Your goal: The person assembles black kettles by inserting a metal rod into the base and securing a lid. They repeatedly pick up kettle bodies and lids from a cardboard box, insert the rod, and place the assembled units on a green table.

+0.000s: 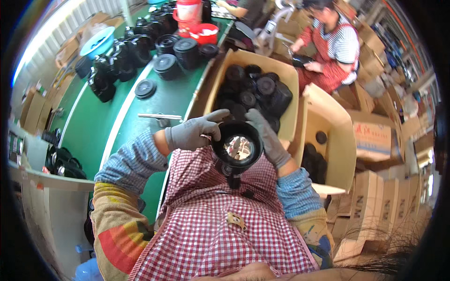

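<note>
**Both hands on one black lamp housing, right over the parts box**

So here the person has a round black housing [237, 149] with a shiny reflector inside, held up close to the chest, open face pointing at the camera. The left hand [192, 132], in a grey glove, is curled around its left rim with the fingers stretched across the top edge. The right hand [271, 138], also gloved, is wrapped along the right side, fingers lying flat on the rim. So both are closed around it, not pinching, more like cradling.

Just beyond it sits an open cardboard box [290, 77] full of the same kind of black parts. To the right there's a second box [337, 140] with a few more at the bottom. On the left, the green surface [173, 96] carries loads of black housings [136, 47] further away, a thin metal tool [159, 116] nearer in, and a red bucket [187, 14] at the far end. Another person in a striped top [335, 47] works across the way.

What could go wrong, imo: the grip is all on the rim, and gloves on smooth plastic can slip, so it could drop and knock the parts below. A fingertip straying inside could also smudge that reflector.
</note>
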### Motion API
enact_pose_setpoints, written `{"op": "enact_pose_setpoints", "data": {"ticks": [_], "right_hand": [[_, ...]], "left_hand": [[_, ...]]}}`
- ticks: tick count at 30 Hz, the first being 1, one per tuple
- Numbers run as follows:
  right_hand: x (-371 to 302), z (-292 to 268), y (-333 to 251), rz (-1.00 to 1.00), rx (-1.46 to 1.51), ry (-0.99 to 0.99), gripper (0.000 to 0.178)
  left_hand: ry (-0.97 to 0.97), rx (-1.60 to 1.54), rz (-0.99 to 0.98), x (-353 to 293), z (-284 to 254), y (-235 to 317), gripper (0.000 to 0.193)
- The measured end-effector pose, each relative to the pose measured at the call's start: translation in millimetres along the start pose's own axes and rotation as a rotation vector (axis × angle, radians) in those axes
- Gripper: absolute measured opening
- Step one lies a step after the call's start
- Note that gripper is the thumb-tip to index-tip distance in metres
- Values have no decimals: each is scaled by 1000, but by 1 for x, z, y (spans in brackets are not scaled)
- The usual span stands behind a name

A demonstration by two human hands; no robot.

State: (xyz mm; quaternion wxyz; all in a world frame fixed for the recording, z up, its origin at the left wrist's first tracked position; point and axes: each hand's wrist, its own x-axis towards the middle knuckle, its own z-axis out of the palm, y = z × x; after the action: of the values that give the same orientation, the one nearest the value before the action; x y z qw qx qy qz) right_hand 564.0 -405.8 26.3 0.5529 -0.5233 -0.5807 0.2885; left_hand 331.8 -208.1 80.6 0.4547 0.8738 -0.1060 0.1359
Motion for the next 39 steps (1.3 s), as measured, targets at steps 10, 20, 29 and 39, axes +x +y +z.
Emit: {"op": "enact_pose_setpoints", "data": {"ticks": [10, 20, 29, 39], "right_hand": [[-118, 67, 31, 360, -232, 246, 68], [5, -56, 149, 545, -506, 116, 55], [130, -9, 331, 1123, -504, -499, 91], [147, 11, 349, 1220, -405, -393, 111]], "left_hand": [[-398, -501, -591, 46, 84, -123, 48], [234, -579, -765, 44, 41, -164, 37], [875, -404, -689, 14, 85, -179, 28], [844, -381, -700, 22, 72, -186, 26]]}}
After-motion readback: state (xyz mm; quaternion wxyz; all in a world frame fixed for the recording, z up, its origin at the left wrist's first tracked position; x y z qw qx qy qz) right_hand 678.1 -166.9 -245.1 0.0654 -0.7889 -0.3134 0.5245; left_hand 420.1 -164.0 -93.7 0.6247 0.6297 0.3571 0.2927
